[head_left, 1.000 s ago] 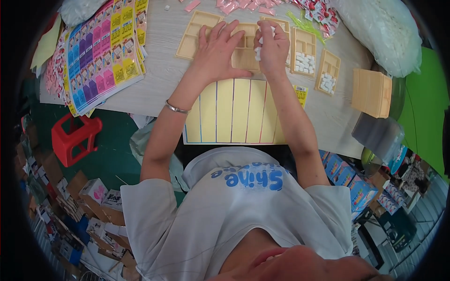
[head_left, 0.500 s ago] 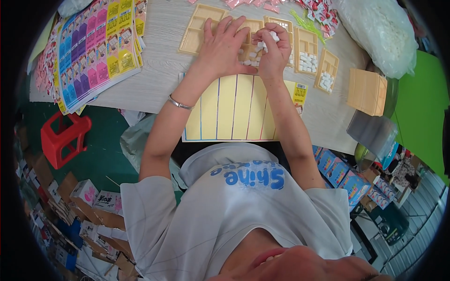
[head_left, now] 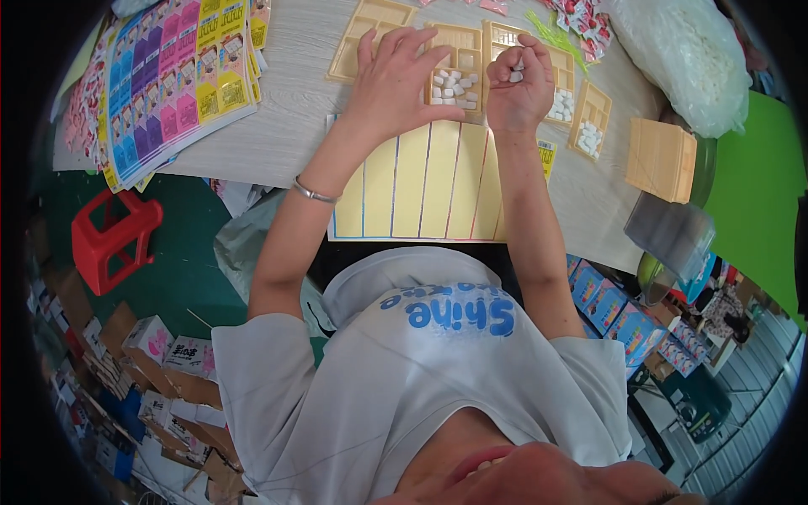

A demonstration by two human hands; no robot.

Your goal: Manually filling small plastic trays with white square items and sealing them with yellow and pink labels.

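**Head view: left hand [head_left: 394,88] spread, right hand [head_left: 520,88] closed**

The left hand lies at the left edge of a beige tray [head_left: 454,37], whose near compartment contains white pieces [head_left: 454,86]; the right hand grips more white pieces over the neighbouring tray [head_left: 503,32].

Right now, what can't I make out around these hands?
In the head view:
Count of white pieces in the right hand: hidden in its grip.
Tray behind that hand: contents mostly covered by it.
Leftmost tray: lower right corner hidden by the left hand.
Pink packets: cut off by the upper edge.
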